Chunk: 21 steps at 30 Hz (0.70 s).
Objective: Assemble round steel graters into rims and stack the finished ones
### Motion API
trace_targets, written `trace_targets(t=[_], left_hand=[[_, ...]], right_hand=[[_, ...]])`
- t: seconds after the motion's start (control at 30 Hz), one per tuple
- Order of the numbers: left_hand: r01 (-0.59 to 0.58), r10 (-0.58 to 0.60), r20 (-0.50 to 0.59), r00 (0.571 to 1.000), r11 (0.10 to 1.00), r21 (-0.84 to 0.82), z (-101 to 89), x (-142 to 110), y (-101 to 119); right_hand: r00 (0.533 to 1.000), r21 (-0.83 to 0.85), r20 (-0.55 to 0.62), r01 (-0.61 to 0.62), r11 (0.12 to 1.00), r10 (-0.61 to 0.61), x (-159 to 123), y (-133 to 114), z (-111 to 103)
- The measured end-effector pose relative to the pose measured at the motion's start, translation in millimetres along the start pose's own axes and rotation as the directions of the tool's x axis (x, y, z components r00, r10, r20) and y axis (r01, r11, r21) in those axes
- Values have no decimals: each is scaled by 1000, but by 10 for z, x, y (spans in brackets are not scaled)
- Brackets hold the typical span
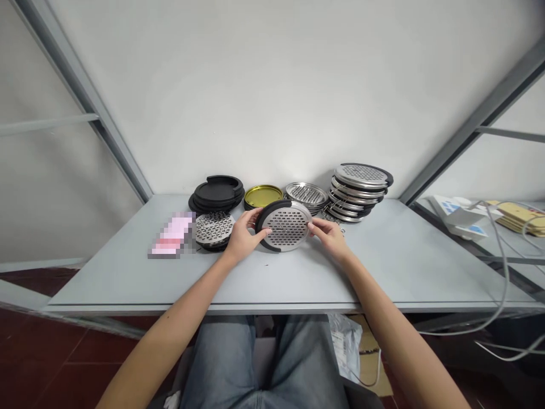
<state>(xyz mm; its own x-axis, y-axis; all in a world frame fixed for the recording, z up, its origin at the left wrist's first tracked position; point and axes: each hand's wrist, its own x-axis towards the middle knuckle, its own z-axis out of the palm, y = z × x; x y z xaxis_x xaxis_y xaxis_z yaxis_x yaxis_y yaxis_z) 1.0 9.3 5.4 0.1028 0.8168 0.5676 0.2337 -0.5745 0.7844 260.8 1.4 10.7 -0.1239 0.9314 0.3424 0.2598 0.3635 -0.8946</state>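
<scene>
Between my two hands a round metal grater (286, 228) is held up on edge, its slotted face toward me. A black curved rim wraps its left side. My left hand (246, 234) grips that rim, thumb in front and fingers behind. On the opposite edge, my right hand (327, 236) pinches the bare metal between thumb and fingers. Close to my left hand lies a stack of perforated metal discs (214, 229) over black pieces. Behind the held grater are a yellow-green round tin (263, 196) and a stack of silver grater discs (306, 195).
Black round parts (217, 192) are stacked at the back left, and a tall pile of rimmed graters (361, 175) at the back right. A blurred pink item (172, 234) lies left on the grey table (409, 272). White cables (506, 272) hang at the right edge.
</scene>
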Motion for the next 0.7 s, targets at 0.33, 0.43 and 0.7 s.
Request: trace_targets(t=[0.33, 0.43, 0.7], left_hand=[[-164, 173, -58, 983, 977, 134, -33, 8, 98], [-204, 209, 3, 978, 955, 214, -57, -3, 122], [-282, 160, 380, 911, 915, 290, -84, -46, 128]], right_hand=[[994, -89, -85, 64, 994, -72, 5, 121, 35], [992, -185, -51, 108, 977, -119, -7, 139, 17], [978, -435, 128, 205, 877, -165, -29, 186, -41]])
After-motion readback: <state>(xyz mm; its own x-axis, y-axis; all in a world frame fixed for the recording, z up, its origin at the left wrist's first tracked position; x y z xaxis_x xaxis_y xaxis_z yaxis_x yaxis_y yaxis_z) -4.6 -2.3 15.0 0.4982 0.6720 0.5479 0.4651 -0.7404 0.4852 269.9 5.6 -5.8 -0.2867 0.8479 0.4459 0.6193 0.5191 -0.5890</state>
